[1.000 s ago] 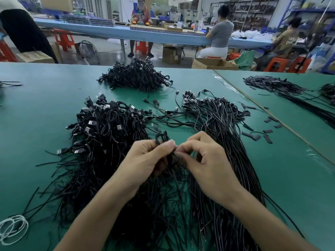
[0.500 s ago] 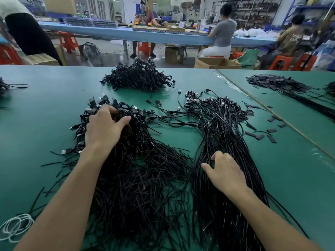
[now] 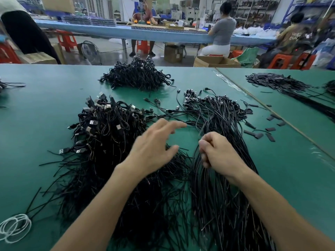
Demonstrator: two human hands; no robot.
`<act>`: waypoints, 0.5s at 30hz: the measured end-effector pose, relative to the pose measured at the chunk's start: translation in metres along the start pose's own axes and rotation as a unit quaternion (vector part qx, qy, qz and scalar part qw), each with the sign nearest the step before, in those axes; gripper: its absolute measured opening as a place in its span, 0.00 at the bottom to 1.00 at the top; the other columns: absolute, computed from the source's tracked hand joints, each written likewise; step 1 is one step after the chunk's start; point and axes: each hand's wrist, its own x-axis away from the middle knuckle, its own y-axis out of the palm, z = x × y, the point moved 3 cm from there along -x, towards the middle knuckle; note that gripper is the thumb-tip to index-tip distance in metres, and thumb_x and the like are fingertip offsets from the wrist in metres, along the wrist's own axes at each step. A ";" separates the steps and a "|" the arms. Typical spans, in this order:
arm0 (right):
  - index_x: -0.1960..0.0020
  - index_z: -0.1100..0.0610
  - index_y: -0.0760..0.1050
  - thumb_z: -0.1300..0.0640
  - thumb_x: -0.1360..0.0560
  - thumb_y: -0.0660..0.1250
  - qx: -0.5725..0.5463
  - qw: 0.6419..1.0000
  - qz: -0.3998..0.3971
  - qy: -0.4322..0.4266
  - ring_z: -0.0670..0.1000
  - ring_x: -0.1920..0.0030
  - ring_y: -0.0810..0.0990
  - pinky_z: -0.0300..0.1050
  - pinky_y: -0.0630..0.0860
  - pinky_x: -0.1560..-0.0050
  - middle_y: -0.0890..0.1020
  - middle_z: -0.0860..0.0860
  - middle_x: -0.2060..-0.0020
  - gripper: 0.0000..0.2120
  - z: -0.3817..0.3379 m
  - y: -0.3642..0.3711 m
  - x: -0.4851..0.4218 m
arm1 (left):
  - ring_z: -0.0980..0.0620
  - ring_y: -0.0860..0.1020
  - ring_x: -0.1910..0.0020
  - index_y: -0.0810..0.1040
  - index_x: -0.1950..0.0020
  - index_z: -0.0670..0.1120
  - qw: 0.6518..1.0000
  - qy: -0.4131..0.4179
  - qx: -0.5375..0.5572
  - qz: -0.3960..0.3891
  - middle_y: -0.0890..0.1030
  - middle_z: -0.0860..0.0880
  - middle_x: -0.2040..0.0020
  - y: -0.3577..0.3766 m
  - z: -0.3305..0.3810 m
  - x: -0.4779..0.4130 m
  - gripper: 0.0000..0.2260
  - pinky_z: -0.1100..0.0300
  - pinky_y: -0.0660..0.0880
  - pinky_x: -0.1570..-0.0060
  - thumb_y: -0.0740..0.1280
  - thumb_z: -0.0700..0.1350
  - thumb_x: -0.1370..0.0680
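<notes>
Three cable heaps [image 3: 108,134]; left hand [image 3: 152,151], grip wide; right hand [image 3: 220,153], grip tight on one cable [image 3: 203,128].

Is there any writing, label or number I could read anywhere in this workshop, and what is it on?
Pale letters on the back of the brown shirt, far right: too blurred to read.
No writing shows on the black cables, their plugs or the green table.

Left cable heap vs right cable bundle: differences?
The left heap is tangled in loops, with USB plugs on top; the right bundle lies in roughly parallel strands. The right hand grips strands of the right bundle; the left hand hovers open over the left heap. Both are black cables on the green table.
</notes>
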 end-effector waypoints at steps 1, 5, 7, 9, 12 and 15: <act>0.53 0.55 0.73 0.59 0.17 0.59 -0.010 0.999 -0.033 -0.031 0.47 0.68 0.72 0.48 0.73 0.66 0.76 0.50 0.65 0.07 -0.011 0.002 0.006 | 0.56 0.73 0.42 0.64 0.26 0.63 0.999 0.009 0.009 -0.036 0.71 0.55 0.39 0.009 0.005 -0.001 0.29 0.58 0.78 0.47 0.71 0.48 0.24; 0.58 0.51 0.77 0.53 0.20 0.65 -0.004 0.970 -0.161 -0.181 0.42 0.72 0.67 0.39 0.67 0.69 0.73 0.43 0.72 0.09 -0.056 0.012 0.041 | 0.50 0.69 0.34 0.73 0.29 0.56 0.995 0.015 0.078 -0.057 0.69 0.52 0.33 0.023 0.011 -0.007 0.23 0.48 0.73 0.38 0.67 0.42 0.23; 0.59 0.52 0.79 0.46 0.21 0.66 0.024 0.958 -0.165 -0.233 0.41 0.74 0.65 0.35 0.64 0.73 0.71 0.42 0.74 0.12 -0.068 0.010 0.055 | 0.50 0.72 0.38 0.80 0.42 0.46 0.994 -0.018 0.112 0.003 0.73 0.49 0.38 0.020 0.007 -0.010 0.10 0.46 0.73 0.39 0.63 0.44 0.21; 0.60 0.51 0.79 0.46 0.20 0.64 0.080 0.958 -0.099 -0.258 0.42 0.75 0.67 0.32 0.63 0.74 0.73 0.42 0.73 0.14 -0.070 0.000 0.058 | 0.58 0.75 0.48 0.78 0.54 0.44 0.976 -0.073 0.170 0.111 0.77 0.50 0.47 0.011 -0.002 -0.011 0.09 0.53 0.76 0.46 0.62 0.44 0.17; 0.62 0.54 0.78 0.47 0.20 0.61 0.174 0.965 0.033 -0.193 0.42 0.79 0.68 0.33 0.63 0.76 0.74 0.42 0.77 0.17 -0.052 -0.026 0.043 | 0.60 0.71 0.68 0.75 0.59 0.44 0.950 -0.075 0.174 0.250 0.73 0.54 0.65 -0.015 -0.010 -0.005 0.15 0.66 0.70 0.69 0.61 0.52 0.18; 0.63 0.56 0.77 0.48 0.19 0.61 0.267 0.942 0.176 -0.100 0.46 0.75 0.70 0.43 0.66 0.69 0.72 0.46 0.76 0.19 -0.022 -0.058 0.021 | 0.60 0.66 0.76 0.67 0.65 0.50 0.928 -0.019 0.141 0.344 0.65 0.58 0.74 -0.048 -0.007 0.011 0.16 0.72 0.62 0.76 0.65 0.50 0.19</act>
